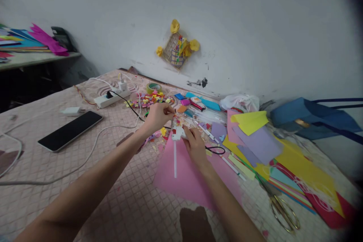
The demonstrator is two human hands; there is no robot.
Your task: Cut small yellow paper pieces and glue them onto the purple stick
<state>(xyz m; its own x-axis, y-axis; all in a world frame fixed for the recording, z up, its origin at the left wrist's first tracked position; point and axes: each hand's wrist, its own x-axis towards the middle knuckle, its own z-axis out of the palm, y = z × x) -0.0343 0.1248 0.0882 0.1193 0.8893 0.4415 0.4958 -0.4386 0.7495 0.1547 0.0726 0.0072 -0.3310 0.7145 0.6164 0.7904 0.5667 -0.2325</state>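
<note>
My right hand (194, 143) is closed round the handle of a white glue gun (178, 133), above a pink paper sheet (193, 181). A clear glue stick (175, 160) sticks out of the gun's rear, toward me. My left hand (159, 116) is just beyond and left of the gun, its fingers pinched near the nozzle; what they hold, if anything, is too small to make out. Small colourful paper flowers (146, 100) lie in a pile behind my left hand.
A black phone (70, 130), a white power strip (112, 98) and cables lie on the left. Tape (154, 87) sits at the back. On the right are coloured sheets (258, 143), gold-handled scissors (283, 210) and a blue bag (306, 117).
</note>
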